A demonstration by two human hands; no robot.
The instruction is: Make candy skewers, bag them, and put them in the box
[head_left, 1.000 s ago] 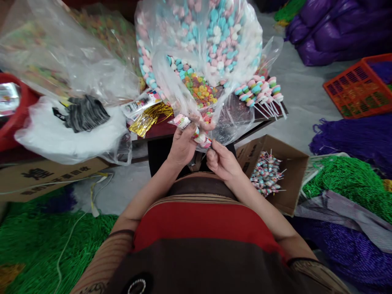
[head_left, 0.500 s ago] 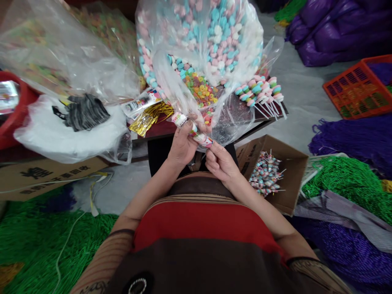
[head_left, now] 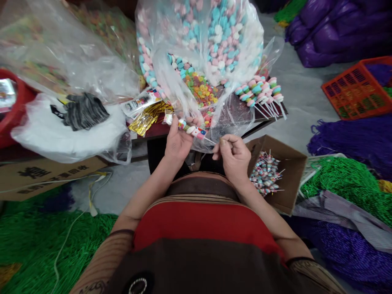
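Observation:
A marshmallow skewer [head_left: 191, 129] in a clear printed wrapper lies slantwise across my left hand [head_left: 179, 143], whose thumb and fingers hold it. Its white stick points down to the right. My right hand [head_left: 234, 155] is curled closed at the bare end of that stick, thumb against the fingers; the exact grip is partly hidden. Just beyond my hands, fruit-coloured candy rings [head_left: 200, 90] sit in the open mouth of a big clear bag of pink, blue and white marshmallows [head_left: 220, 41]. Gold twist ties [head_left: 147, 120] and printed wrappers [head_left: 142, 102] lie left of my left hand.
Unwrapped marshmallow skewers [head_left: 260, 92] are piled at the table's right corner. A cardboard box [head_left: 290, 173] holding wrapped skewers stands low at my right. Left are a white plastic bag [head_left: 67, 141], a dark striped bundle [head_left: 85, 112] and a red tub [head_left: 23, 110].
My right hand has moved right and away from the wrapper, and the white stick now shows. The skewer and my left hand have shifted slightly left, with the left hand's grip looser.

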